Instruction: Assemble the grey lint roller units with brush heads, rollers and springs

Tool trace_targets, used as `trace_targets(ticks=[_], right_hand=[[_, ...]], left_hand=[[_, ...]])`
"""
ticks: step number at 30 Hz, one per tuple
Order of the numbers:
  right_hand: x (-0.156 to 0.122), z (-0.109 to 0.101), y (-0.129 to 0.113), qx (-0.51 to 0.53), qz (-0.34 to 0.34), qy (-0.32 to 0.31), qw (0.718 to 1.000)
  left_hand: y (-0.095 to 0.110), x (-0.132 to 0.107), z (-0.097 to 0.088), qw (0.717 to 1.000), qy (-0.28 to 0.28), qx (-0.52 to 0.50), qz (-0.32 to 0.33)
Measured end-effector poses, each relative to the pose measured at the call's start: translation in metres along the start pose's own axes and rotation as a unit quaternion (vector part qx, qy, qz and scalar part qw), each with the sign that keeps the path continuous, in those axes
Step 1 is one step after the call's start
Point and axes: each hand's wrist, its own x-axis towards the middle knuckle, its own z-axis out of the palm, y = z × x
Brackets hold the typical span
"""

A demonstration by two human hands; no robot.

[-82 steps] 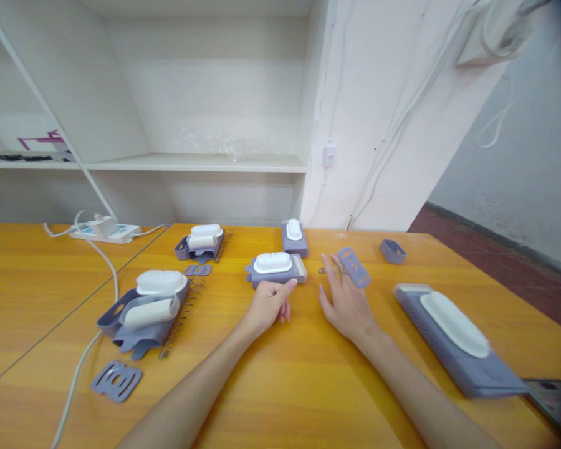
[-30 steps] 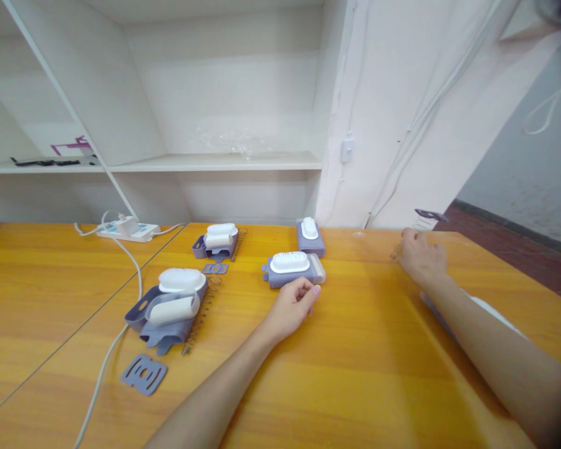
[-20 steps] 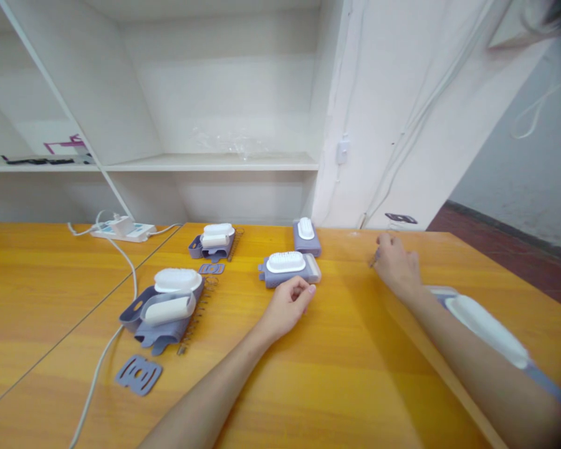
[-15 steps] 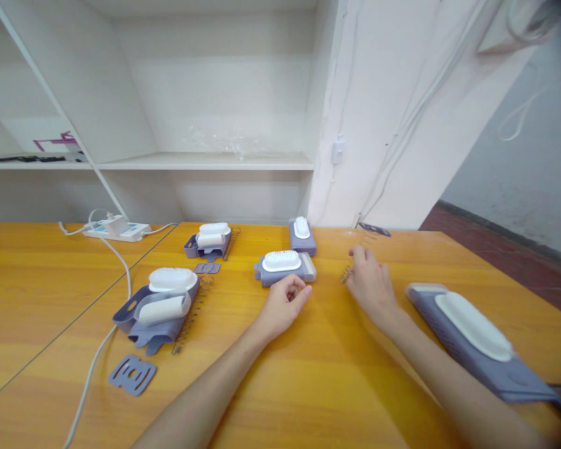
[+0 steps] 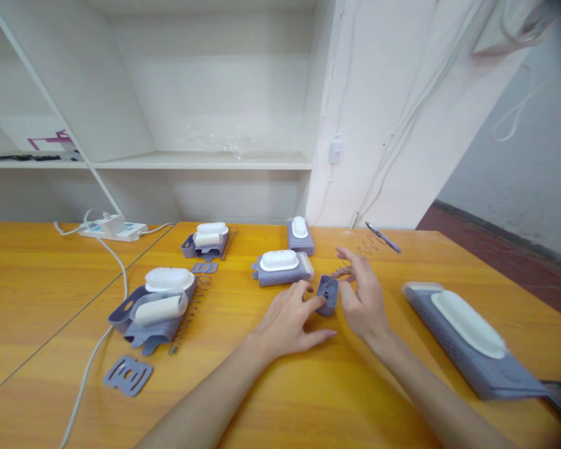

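Note:
My left hand (image 5: pixel 290 321) lies low over the table with its fingers spread. Its index fingertip touches a small grey-purple plastic cup (image 5: pixel 328 305), and its thumb sticks out in front of it. The cup's opening faces me, with a bit of metal wire inside. On the cup's right is my right hand (image 5: pixel 364 299), its fingers closed around a thin spiral wire (image 5: pixel 342 272). Stretched loops run beyond that hand to a flat purple plate (image 5: pixel 383 237), tilted at the back. A grey case with a white bristle brush (image 5: pixel 280 260) lies just behind my left hand.
A larger grey case (image 5: pixel 477 349) with a white brush lies at the right. Another case (image 5: pixel 300 243) stands at the back. On the left are two sets of cases, rollers and coils, a slotted plate (image 5: pixel 128 375), a cable and a power strip (image 5: pixel 115 228).
The small cup now shows between my hands. My left hand has opened and moved right to it. The purple plate has shifted right and tilted, and the wire loops look longer.

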Motion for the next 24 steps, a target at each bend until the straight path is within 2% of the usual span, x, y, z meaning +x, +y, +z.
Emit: trace_targets(ticks=[3, 7, 11, 15, 24], right_hand=[[0.002, 0.000, 0.009, 0.026, 0.028, 0.007, 0.999], [0.002, 0.006, 0.018, 0.059, 0.050, -0.018, 0.997], [0.000, 0.011, 0.019, 0.057, 0.008, -0.049, 0.997], [-0.002, 0.011, 0.014, 0.040, -0.042, -0.076, 0.995], [-0.002, 0.009, 0.008, 0.056, -0.085, -0.080, 0.992]], left_hand=[[-0.003, 0.001, 0.002, 1.000, -0.001, 0.023, -0.010], [-0.006, 0.001, 0.006, 0.997, 0.028, 0.042, -0.052], [-0.007, 0.000, 0.009, 0.996, 0.059, 0.023, -0.066], [-0.008, 0.001, 0.008, 0.996, 0.062, -0.001, -0.070], [-0.013, 0.003, 0.007, 0.990, 0.077, -0.046, -0.106]])
